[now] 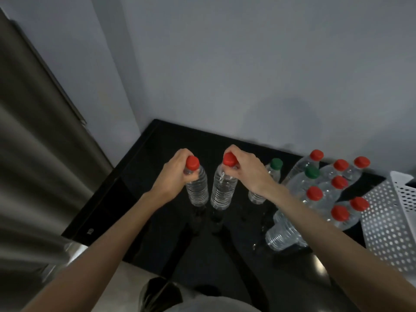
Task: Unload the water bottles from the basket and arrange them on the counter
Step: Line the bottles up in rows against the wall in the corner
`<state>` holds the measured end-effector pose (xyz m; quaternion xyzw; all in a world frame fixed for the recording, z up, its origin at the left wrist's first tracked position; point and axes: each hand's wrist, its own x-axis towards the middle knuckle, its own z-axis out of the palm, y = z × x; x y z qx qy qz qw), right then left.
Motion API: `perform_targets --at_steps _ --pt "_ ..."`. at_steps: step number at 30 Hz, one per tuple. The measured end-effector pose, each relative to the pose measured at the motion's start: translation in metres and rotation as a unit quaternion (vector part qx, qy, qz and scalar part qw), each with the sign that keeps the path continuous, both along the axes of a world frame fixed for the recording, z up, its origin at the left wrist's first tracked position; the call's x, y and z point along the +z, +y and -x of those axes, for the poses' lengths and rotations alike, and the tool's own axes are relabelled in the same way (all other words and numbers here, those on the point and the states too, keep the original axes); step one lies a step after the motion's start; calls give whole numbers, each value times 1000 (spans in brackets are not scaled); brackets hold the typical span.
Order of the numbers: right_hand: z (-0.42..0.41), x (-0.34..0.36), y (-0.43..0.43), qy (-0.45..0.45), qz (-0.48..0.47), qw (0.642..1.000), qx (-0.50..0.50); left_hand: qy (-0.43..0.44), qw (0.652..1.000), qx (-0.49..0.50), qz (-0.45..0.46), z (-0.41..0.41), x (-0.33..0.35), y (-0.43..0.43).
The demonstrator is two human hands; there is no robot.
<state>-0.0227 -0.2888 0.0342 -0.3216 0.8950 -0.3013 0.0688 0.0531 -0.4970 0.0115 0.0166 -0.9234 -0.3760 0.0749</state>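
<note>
Left hand (177, 168) fingers curled round the neck of a red-capped bottle (196, 185), right hand (244, 168) gripping another bottle (221, 188) likewise, both upright on the black counter (139, 188), more bottles (324, 194) right of the fingers, white basket (391, 221) beyond

Home kitchen: black counter (157, 221), fridge (33, 165).

The left hand (176, 171) and the right hand (247, 171) are both bare. The left forearm (108, 239) and the right forearm (326, 224) are uncovered along all their visible length. A plain, light grey garment (213, 306) covers the torso at the bottom edge, its fabric smooth and unmarked where it shows.
</note>
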Motion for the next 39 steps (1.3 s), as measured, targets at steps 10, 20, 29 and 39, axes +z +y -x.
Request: perform_targets --at_steps 10,20,29,39 --pt "44 -24 -141 -36 31 998 -47 1 999 -47 26 68 -13 -151" --pt "85 -46 -235 -51 33 993 -106 -11 996 -78 28 129 -42 -242" --pt "94 -57 -253 -49 31 991 -120 25 996 -71 38 137 -55 -246" --pt "78 -95 -241 -141 109 976 -122 -40 972 18 -230 106 -105 -236"
